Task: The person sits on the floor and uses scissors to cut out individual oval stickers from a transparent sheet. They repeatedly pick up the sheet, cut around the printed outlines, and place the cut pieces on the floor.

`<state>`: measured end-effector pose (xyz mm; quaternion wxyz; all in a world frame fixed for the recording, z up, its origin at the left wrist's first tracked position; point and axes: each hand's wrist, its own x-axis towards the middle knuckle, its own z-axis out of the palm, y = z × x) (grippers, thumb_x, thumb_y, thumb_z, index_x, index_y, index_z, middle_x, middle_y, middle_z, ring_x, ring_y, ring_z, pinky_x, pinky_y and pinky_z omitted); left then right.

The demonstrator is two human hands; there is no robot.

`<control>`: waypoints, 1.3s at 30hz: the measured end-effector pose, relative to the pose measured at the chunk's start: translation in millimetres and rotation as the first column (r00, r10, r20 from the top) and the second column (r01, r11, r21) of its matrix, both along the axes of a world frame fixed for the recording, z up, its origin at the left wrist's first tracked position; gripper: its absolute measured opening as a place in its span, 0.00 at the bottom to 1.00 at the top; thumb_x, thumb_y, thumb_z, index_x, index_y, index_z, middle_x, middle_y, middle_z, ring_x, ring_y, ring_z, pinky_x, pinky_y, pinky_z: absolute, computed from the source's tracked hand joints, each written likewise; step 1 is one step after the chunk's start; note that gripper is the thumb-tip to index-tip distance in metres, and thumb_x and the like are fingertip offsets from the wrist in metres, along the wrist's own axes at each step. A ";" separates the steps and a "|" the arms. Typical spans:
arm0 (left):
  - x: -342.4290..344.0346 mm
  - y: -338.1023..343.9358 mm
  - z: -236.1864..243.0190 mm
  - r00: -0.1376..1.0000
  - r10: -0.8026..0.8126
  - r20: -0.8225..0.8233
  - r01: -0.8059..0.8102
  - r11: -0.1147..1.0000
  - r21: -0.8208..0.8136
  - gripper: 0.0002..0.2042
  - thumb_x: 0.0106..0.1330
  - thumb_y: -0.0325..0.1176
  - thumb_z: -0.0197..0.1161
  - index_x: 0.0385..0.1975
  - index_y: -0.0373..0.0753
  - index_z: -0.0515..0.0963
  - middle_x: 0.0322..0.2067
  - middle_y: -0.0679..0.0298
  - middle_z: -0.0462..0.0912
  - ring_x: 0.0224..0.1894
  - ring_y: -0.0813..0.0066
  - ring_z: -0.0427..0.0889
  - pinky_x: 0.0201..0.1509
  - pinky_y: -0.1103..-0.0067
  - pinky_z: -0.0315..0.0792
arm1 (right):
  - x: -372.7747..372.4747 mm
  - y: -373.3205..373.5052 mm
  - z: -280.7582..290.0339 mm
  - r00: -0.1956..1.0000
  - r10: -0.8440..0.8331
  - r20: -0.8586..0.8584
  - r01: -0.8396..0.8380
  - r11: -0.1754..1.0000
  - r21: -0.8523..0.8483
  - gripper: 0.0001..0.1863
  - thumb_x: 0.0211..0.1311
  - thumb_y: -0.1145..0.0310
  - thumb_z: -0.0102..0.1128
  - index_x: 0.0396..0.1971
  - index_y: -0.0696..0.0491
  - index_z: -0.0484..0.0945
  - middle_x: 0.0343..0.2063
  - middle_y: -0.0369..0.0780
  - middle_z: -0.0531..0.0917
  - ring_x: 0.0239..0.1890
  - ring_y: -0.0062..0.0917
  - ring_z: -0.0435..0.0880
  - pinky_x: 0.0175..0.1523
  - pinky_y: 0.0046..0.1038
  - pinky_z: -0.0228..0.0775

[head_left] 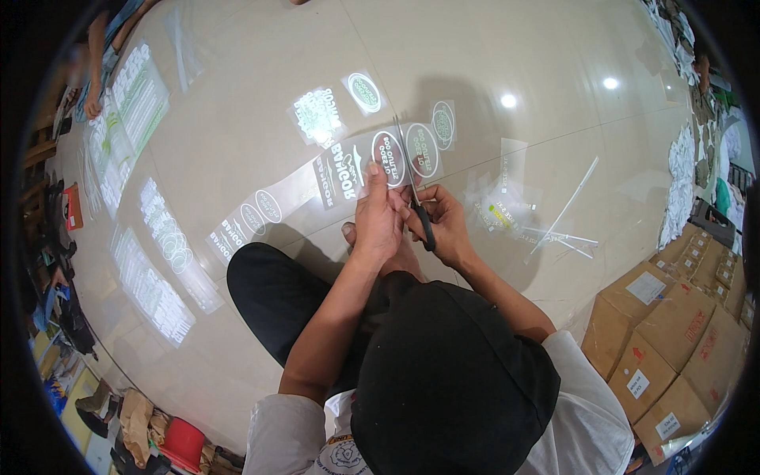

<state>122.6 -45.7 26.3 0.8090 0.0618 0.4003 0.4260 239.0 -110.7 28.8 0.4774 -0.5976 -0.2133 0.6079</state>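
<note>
My left hand (378, 215) pinches a transparent film sheet (340, 176) printed with white lettering and an oval design, its thumb lying on top near the oval. In my right hand (445, 225) is a pair of scissors (428, 230) with black handles. Its blades point away from me and run along the film, between the printed oval in my left hand's grip and a second oval piece (422, 150) just to the right. Whether the blades are apart or together is hard to make out. Beyond lie a small green-and-white oval piece (364, 93) and another oval piece (444, 125).
Printed film sheets (150, 277) lie on the tiled floor to the left, and thin film strips (564, 218) to the right. Cardboard boxes (665, 317) are stacked at the near right, below heaped white cloth (678, 186). A red bucket (184, 443) stands near left; another person's hand (93, 104) shows far left.
</note>
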 end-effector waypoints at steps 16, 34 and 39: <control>-1.3 -3.7 -27.3 0.995 0.017 -0.102 -0.007 0.995 0.100 0.27 0.85 0.50 0.47 0.75 0.38 0.64 0.57 0.65 0.79 0.51 0.78 0.76 0.56 0.78 0.70 | 1.4 36.1 -21.4 0.991 -0.136 0.000 0.136 0.990 0.037 0.26 0.61 0.71 0.79 0.53 0.56 0.72 0.29 0.37 0.86 0.29 0.18 0.85 0.37 0.21 0.78; -25.8 43.7 10.3 0.973 0.189 0.130 -0.206 0.969 0.134 0.22 0.85 0.37 0.48 0.71 0.33 0.61 0.70 0.52 0.71 0.71 0.56 0.74 0.79 0.59 0.66 | 2.8 -14.1 -16.9 0.999 -0.024 -0.029 0.026 0.995 0.100 0.26 0.64 0.67 0.75 0.56 0.58 0.73 0.33 0.36 0.84 0.32 0.18 0.83 0.39 0.22 0.74; -22.9 44.6 8.8 0.968 0.218 0.123 -0.236 0.959 0.156 0.21 0.85 0.37 0.49 0.71 0.33 0.63 0.69 0.53 0.73 0.71 0.58 0.74 0.79 0.61 0.66 | -18.8 -35.3 -16.4 0.992 0.117 0.037 -0.121 0.978 0.169 0.24 0.63 0.66 0.76 0.53 0.56 0.74 0.31 0.31 0.82 0.34 0.12 0.78 0.41 0.21 0.68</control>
